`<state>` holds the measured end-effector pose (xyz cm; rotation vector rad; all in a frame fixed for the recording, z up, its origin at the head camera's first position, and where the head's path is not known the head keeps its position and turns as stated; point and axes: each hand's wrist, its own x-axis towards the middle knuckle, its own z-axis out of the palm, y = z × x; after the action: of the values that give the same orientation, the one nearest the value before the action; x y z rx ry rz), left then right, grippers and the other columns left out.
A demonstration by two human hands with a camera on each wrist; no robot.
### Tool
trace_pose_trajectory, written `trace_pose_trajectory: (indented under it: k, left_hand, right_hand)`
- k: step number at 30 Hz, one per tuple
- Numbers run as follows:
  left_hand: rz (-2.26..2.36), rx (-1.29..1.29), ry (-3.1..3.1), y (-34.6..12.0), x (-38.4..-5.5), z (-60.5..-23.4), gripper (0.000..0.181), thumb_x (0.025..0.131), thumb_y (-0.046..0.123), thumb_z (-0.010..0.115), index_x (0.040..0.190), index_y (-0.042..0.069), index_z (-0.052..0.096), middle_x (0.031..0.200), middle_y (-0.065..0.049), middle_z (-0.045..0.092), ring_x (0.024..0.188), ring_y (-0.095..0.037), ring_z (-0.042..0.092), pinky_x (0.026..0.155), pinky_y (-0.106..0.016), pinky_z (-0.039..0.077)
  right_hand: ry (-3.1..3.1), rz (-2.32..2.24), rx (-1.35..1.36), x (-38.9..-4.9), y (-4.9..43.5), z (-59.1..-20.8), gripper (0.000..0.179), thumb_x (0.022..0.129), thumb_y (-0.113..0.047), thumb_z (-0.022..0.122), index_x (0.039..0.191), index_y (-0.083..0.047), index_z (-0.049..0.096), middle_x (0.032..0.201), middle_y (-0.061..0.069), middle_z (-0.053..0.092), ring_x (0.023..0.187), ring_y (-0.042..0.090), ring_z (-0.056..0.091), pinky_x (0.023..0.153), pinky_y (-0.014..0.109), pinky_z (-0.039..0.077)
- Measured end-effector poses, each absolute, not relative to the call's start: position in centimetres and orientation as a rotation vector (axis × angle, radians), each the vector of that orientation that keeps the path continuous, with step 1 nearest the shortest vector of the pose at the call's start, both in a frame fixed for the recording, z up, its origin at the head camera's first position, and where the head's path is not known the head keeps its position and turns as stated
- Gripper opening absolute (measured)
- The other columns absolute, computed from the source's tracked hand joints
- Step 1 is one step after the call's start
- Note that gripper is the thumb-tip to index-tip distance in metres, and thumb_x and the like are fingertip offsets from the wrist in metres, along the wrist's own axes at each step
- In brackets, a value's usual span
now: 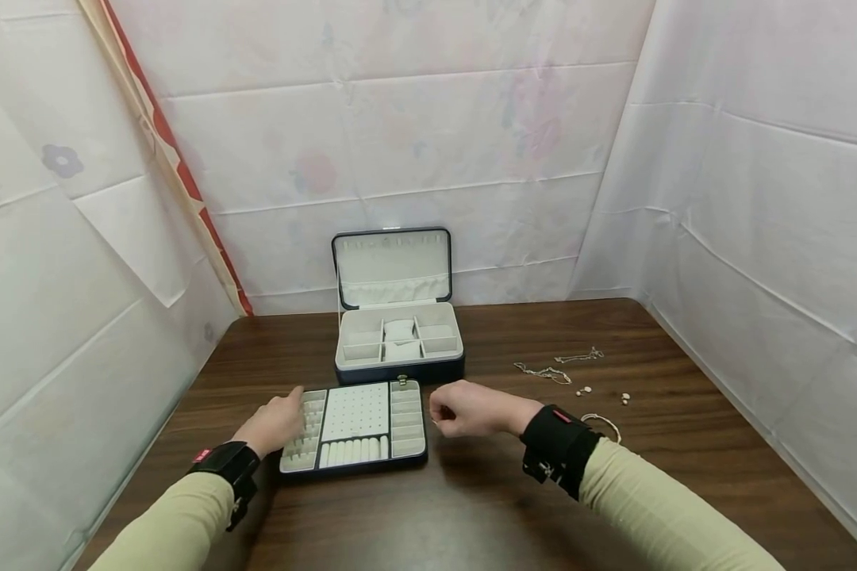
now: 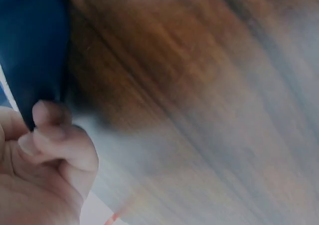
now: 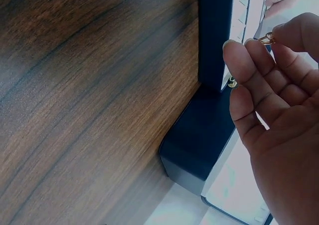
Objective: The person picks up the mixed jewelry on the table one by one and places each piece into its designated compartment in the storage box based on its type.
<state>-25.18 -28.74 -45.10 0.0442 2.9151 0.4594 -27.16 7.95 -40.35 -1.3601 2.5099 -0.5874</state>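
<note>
A dark blue jewellery tray (image 1: pixel 357 408) with white compartments, a panel of small holes and ring rolls lies on the table. At its left side, my left hand (image 1: pixel 271 424) grips the edge; the left wrist view shows curled fingers (image 2: pixel 70 145) against the blue side. Just right of the tray is my right hand (image 1: pixel 474 408). Between its thumb and fingertips it pinches a small gold ring-like piece (image 3: pixel 267 38), partly covered by the thumb. The open jewellery box (image 1: pixel 400 370) stands behind the tray, lid raised, with two white cushions in its middle compartments.
To the right on the brown table (image 1: pixel 500 507) lie two silver chains (image 1: pixel 545 373), small earrings (image 1: pixel 584 391) and a bangle (image 1: pixel 603 420), the bangle close by the right wrist strap. White patterned cloth (image 1: pixel 414 151) hangs behind the table and along both sides.
</note>
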Motion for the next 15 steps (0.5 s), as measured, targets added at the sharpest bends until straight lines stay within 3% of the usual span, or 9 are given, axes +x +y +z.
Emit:
trace_pose_trajectory:
  k: [5,10,15]
  left_hand:
    - [0.605,-0.008,2.811,-29.16,-25.32,-44.89,0.058,0.103,0.01,0.035,0.154,-0.013,0.023,0.135,-0.04,0.049,0.088,-0.036,0.062,0.049,-0.039,0.054]
    - [0.602,-0.031,2.793,-29.06,-25.44,-44.58,0.058,0.103,0.01,0.036,0.155,-0.011,0.022,0.14,-0.04,0.044,0.093,-0.039,0.061,0.046,-0.036,0.055]
    - [0.695,-0.025,2.764,-28.4,-25.12,-44.25,0.056,0.103,0.008,0.034,0.154,-0.01,0.022,0.114,-0.034,0.054,0.068,-0.033,0.061,0.042,-0.037,0.054]
  right_hand:
    - [2.491,-0.59,-1.346,-27.15,7.91,-40.43,0.02,0.093,-0.004,0.065,0.083,-0.019,0.059,0.079,-0.009,0.052,0.073,0.003,0.049,0.065,0.02,0.043]
    - [2.494,-0.587,-1.34,-27.07,7.95,-40.39,0.02,0.093,-0.004,0.066,0.083,-0.019,0.059,0.078,-0.009,0.051,0.072,0.004,0.049,0.065,0.02,0.043]
    - [2.503,-0.591,-1.343,-27.1,7.95,-40.55,0.019,0.093,-0.005,0.066,0.083,-0.019,0.059,0.078,-0.009,0.052,0.072,0.004,0.049,0.064,0.02,0.042]
